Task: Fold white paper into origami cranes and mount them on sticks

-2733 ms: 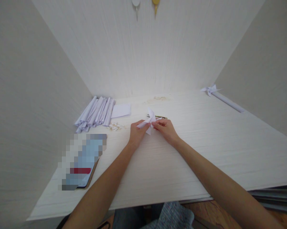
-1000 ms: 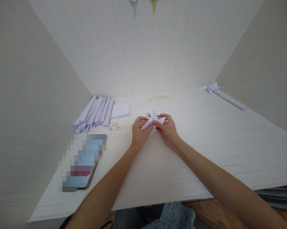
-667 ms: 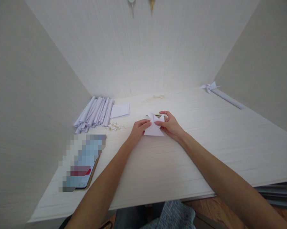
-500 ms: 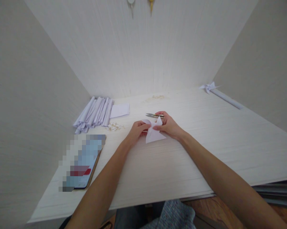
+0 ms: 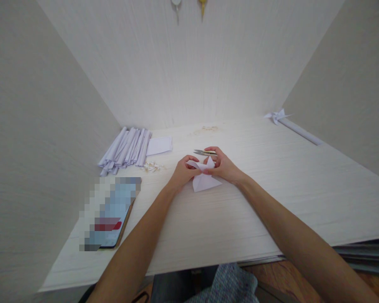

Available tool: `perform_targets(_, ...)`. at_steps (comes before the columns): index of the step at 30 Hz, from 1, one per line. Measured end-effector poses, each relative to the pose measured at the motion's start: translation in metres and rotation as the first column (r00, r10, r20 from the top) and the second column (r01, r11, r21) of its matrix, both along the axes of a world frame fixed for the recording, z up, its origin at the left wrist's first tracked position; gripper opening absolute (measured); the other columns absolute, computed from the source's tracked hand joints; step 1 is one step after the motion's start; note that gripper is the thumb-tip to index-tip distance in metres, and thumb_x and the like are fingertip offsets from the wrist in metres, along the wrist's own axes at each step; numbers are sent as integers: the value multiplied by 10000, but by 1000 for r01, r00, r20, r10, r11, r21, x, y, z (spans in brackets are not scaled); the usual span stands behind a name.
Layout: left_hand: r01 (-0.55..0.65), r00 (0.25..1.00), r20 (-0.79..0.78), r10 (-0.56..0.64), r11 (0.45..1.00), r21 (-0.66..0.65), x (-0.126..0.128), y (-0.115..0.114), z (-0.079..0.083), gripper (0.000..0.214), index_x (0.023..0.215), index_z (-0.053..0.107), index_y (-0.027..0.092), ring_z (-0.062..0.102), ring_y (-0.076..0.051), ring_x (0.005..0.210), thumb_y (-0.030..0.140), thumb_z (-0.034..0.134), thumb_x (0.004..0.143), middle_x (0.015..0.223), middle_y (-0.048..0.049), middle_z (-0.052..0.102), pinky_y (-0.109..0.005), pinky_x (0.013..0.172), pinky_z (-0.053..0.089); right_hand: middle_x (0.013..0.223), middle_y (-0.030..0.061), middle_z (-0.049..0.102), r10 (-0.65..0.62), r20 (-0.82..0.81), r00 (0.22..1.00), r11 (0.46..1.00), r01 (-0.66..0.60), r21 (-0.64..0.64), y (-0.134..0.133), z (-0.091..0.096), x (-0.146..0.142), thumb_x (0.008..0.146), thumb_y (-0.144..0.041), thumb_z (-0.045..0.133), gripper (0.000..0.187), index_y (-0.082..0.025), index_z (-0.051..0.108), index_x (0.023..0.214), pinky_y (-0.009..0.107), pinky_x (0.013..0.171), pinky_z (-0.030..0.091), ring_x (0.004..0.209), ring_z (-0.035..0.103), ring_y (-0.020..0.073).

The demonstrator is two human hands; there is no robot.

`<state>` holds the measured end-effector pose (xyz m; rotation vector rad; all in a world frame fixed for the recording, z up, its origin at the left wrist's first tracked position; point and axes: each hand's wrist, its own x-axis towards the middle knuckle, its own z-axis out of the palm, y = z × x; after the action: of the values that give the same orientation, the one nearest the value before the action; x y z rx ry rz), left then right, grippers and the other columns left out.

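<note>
Head view: left hand (image 5: 182, 174) and right hand (image 5: 226, 168), half-hiding scissors (image 5: 202, 152), pinch paper (image 5: 205, 182); phone (image 5: 116, 214) leftward.

This is perhaps a study nook, walls (image 5: 189, 67) enclosing a white desk (image 5: 214, 231).

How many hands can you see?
2. The left hand holds the folded paper from its left; the right hand holds it from its right, near the scissors.

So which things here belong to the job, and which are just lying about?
Likely job: folded paper held by left hand and right hand; snips; paper tubes; flat paper; small pale pieces; pinwheel.
Probably incidental: phone; yellow wall object.
</note>
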<state>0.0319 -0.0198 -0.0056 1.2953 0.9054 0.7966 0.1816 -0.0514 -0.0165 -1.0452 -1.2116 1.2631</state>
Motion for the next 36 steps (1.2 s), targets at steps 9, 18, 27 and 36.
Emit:
perform_targets(9,-292,954,49,294,955,-49,8,1,-9,428,841,490,176,506,-96,455,115,638,445,492,63,558,-211,470,398,743,-73,593,-201,-173,964,980,199,-28,2,-6,-10,473,-101,727,626,-258,374,966,231,525,452,525,570,90)
perform_targets(18,-245,967,47,252,961,-126,7,1,-2,463,872,479,174,570,-122,537,63,661,461,586,20,600,-276,569,471,733,-84,549,-241,-187,953,970,231,-73,5,-9,-8,446,-123,732,700,-264,350,1016,254,537,444,529,548,95)
perform_targets(27,-296,955,-1,297,953,-62,9,-3,-3,472,918,465,180,569,-119,525,58,647,500,603,16,599,-257,537,467,714,-88,540,-245,-144,959,970,240,-49,6,-11,-6,421,-134,749,803,-264,346,1104,242,524,430,500,517,80)
perform_targets(36,-450,860,166,483,870,-198,7,2,-5,383,853,459,173,564,-87,589,41,625,533,665,27,560,-240,618,479,1010,-3,611,-194,-294,936,975,218,51,4,0,-6,598,-216,651,284,-271,576,866,303,693,475,789,598,134)
